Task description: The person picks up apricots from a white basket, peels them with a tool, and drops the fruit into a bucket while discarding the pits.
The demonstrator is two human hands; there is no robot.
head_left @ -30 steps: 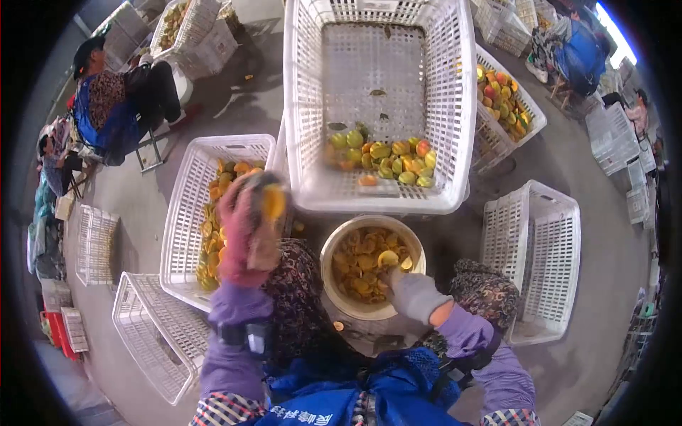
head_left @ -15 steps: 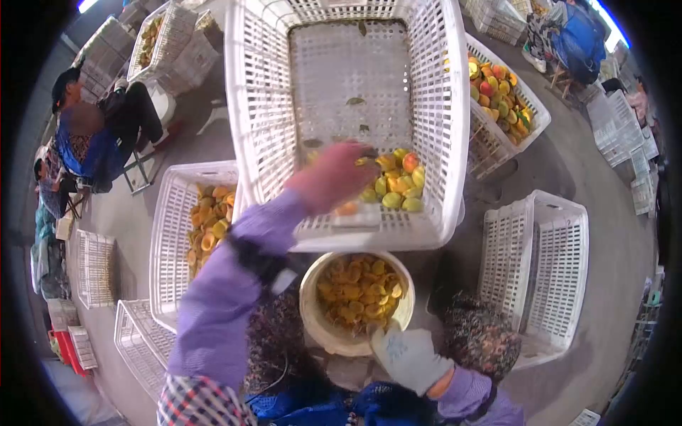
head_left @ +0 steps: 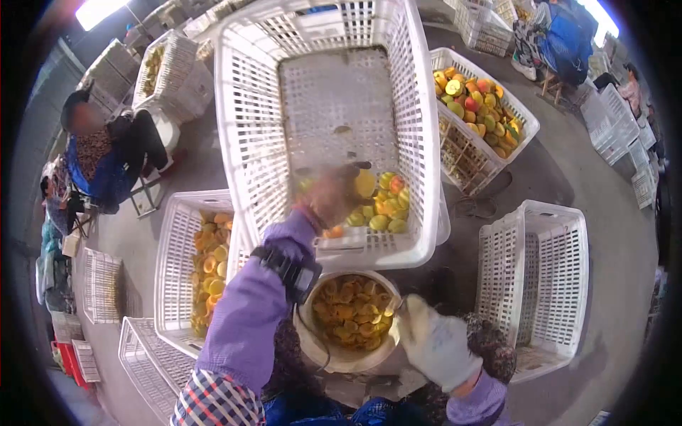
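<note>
My left hand [head_left: 332, 199] is inside the large white crate [head_left: 419, 135], blurred by motion. A yellow peach [head_left: 365, 183] shows at its fingertips, and the fingers look closed on it. Several green, yellow and red peaches [head_left: 387, 208] lie in the crate's near right corner. My right hand [head_left: 435, 342], in a whitish glove, is closed beside the rim of a white bucket [head_left: 308, 328]. What it grips, if anything, I cannot make out. Yellow-orange peach pieces [head_left: 352, 312] lie in the bucket.
A crate of peach halves [head_left: 212, 273] stands at left, and another heaped with peaches [head_left: 483, 106] at upper right. Nested white crates [head_left: 533, 284] stand at right. One person [head_left: 96, 153] sits at left, another [head_left: 565, 46] at upper right. Leaf bits lie on the big crate's floor.
The view has shifted. My left hand has drawn back a little, with a yellow peach now at its fingertips. My right hand remains by the bucket's right rim.
</note>
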